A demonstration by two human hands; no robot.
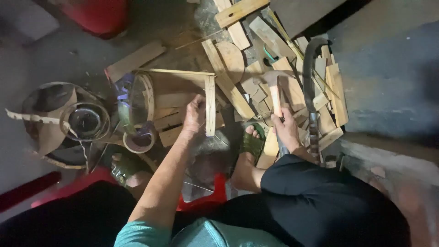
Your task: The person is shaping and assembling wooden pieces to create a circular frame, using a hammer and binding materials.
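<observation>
Wooden frame (208,98) under left hand (194,114), right hand (287,130) gripping hammer (275,93)

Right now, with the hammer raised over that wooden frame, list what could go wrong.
1. The left hand grips the wooden frame right by its corner; a strike from the hammer in the right hand may catch the fingers.
2. The sandalled foot sits open-toed among the wood scraps, so a dropped hammer or sharp offcut might hurt it.
</observation>
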